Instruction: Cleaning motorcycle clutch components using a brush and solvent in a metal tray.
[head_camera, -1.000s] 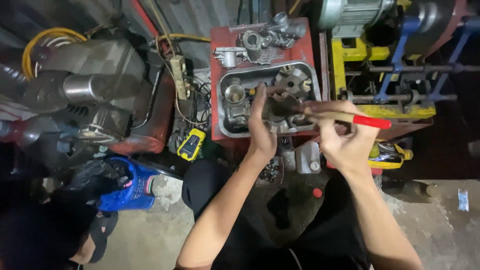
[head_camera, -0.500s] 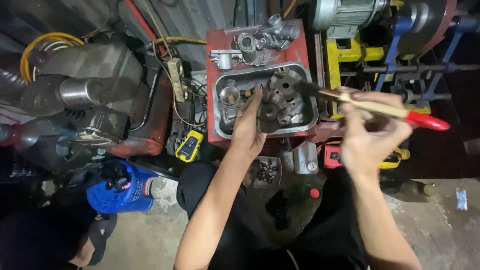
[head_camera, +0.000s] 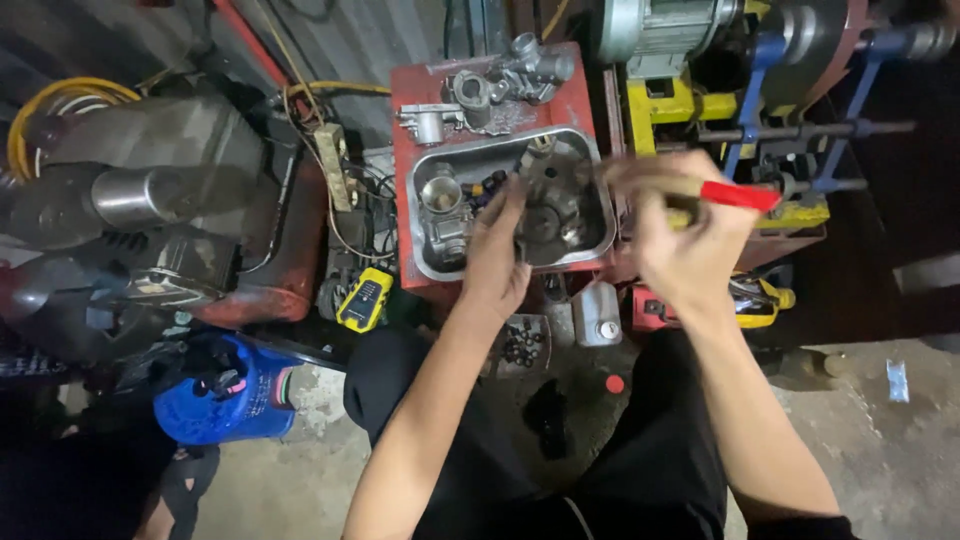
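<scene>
Left hand (head_camera: 497, 262) clamped on dark metal part (head_camera: 548, 212) in steel tray's (head_camera: 430, 268) right half; right hand (head_camera: 685, 235) gripping red-handled brush (head_camera: 738, 195). Probably heavy, stiff, oily: best held by rim.

L hand (head_camera: 497, 262) on dark metal part (head_camera: 548, 215) in steel tray (head_camera: 430, 268), R hand (head_camera: 688, 235) w/ red-handled brush (head_camera: 722, 194).
</scene>
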